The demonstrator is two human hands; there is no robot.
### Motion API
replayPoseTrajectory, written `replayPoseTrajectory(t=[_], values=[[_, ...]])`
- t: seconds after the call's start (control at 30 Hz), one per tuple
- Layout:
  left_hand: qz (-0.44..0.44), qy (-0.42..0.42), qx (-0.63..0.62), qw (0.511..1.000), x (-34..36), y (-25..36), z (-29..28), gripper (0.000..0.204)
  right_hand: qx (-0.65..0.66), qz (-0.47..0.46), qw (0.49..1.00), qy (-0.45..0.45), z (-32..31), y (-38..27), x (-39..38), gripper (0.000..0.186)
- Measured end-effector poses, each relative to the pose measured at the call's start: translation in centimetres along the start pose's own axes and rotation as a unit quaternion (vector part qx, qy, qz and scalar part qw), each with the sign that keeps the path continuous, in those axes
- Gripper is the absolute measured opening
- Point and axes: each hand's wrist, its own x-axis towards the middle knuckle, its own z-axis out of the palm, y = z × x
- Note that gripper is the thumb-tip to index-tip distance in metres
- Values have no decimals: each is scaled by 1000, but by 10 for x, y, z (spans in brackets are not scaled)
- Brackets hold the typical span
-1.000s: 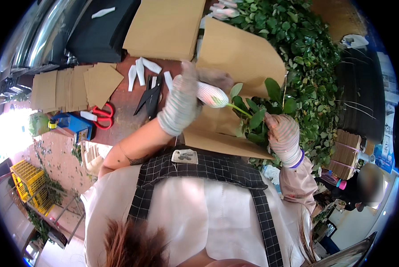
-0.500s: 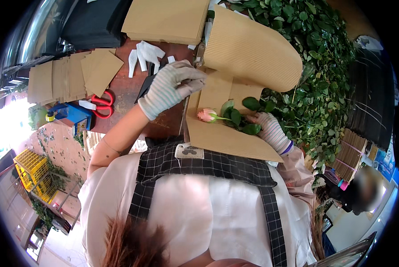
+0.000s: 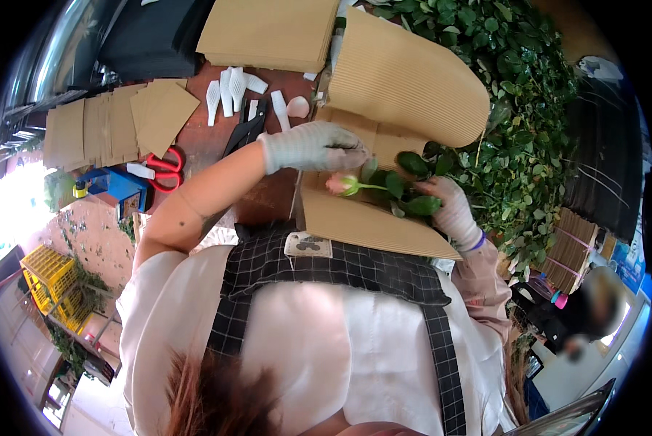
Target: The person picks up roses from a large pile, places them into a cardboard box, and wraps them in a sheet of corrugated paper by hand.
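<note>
A pale pink rose [image 3: 339, 184] with a green stem and leaves lies over an open kraft corrugated cardboard wrap [image 3: 373, 225]. My right hand [image 3: 449, 208], in a striped glove, grips the leafy stem at its right end. My left hand [image 3: 318, 147], also gloved, hovers just above and left of the bloom, fingers loosely curved and slightly apart, with nothing visible in them. On the brown bench to its left are several white mesh sleeves [image 3: 225, 93], a small round pale pink piece [image 3: 297, 107] and a black tool [image 3: 247, 123], partly hidden by my arm.
Red-handled scissors [image 3: 167, 171], kraft sheets [image 3: 64, 131], a blue box [image 3: 119, 190] and dark stacked sheets [image 3: 148, 40] sit left and behind. Kraft sheets [image 3: 264, 33] are stacked at the back. Dense leafy stems [image 3: 522, 145] fill the right; a person [image 3: 594, 312] is at far right.
A second ago my left hand was on the netted bloom; the rose has since been bare. My left hand has let go, swung up-left, then come down rightward over the flower.
</note>
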Motion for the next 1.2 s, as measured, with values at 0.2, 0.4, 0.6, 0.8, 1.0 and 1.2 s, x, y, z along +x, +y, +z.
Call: replayPoseTrajectory(t=[0.2, 0.4, 0.6, 0.8, 1.0, 1.2], values=[[116, 94, -97, 984, -21, 35, 17, 65, 30, 114, 992, 53, -31, -16, -14, 36], [113, 183, -248, 945, -8, 71, 29, 52, 153, 217, 959, 97, -77, -64, 0, 62], [203, 234, -139, 941, 5, 95, 30, 50, -38, 3, 982, 186, -92, -103, 25, 40], [143, 315, 6, 938, -3, 107, 22, 58, 16, 47, 980, 191, -83, -110, 40, 22], [244, 398, 157, 871, -18, 107, 11, 58, 27, 13, 979, 204, -76, -104, 38, 24], [244, 402, 188, 862, -22, 114, 13, 42, 13, 0, 981, 192, -78, -106, 41, 23]])
